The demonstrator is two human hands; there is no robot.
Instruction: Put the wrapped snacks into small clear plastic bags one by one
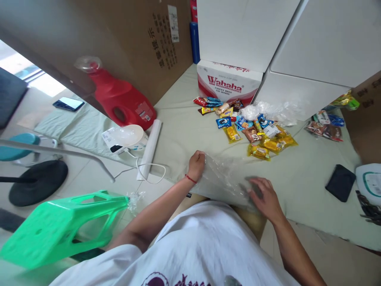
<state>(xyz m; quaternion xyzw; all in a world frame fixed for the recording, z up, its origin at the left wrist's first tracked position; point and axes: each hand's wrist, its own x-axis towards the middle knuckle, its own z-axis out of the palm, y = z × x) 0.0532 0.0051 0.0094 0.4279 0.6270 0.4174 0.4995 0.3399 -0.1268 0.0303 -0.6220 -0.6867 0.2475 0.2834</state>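
In the head view my left hand (197, 166), with a red string at its wrist, is closed on one edge of a clear plastic bag (222, 172). The thin bag stretches to the right in front of my lap. Near its other end is my right hand (266, 197), fingers apart and a little blurred; whether they touch the film I cannot make out. Beyond the bag lies a pile of small wrapped snacks: yellow packets (275, 143), blue packets (223, 122) and a brown packet (251, 135). Crumpled clear bags (268, 109) rest behind them.
A Wahaha carton (228, 83) stands at the back against white boxes (238, 31). To the left are a red jug (122, 97), a white roll (149, 149), a cabled white device (126, 137) and a green stool (59, 226). A black pouch (341, 182) lies at right.
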